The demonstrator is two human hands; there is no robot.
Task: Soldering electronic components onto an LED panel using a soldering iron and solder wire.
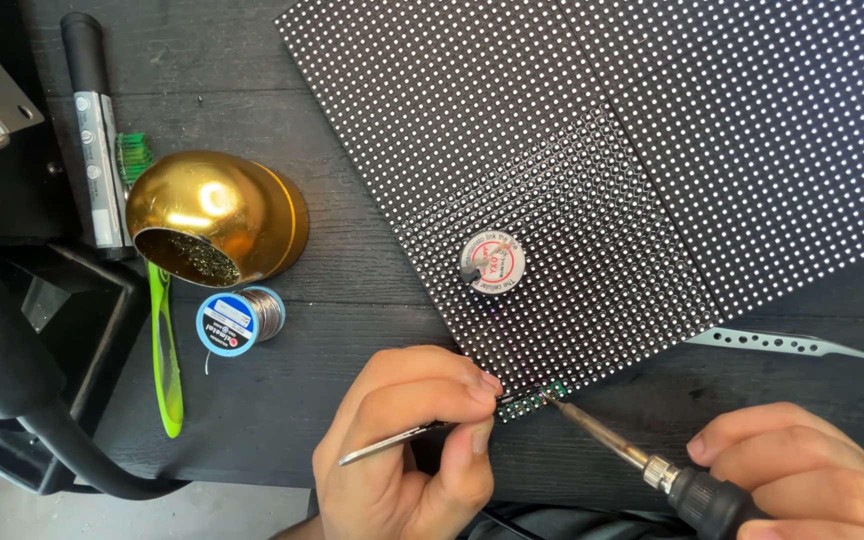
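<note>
My left hand point(407, 440) pinches thin metal tweezers point(392, 443) whose tips reach the near corner of a small dotted LED panel point(552, 270). My right hand point(802, 470) grips the black handle of a soldering iron point(642, 462); its tip touches a little green strip point(532, 400) at that same panel corner. The small panel lies on a larger black LED matrix panel point(702, 120). A round white and red reel point(492, 262) rests on the small panel.
A gold dome tip cleaner point(217, 215) holding brass wool, a blue spool of solder point(237, 320), a green toothbrush point(162, 340) and a black marker point(92, 130) lie at left. Spare tweezers point(792, 344) sit at right. A black stand point(22, 370) occupies the left edge.
</note>
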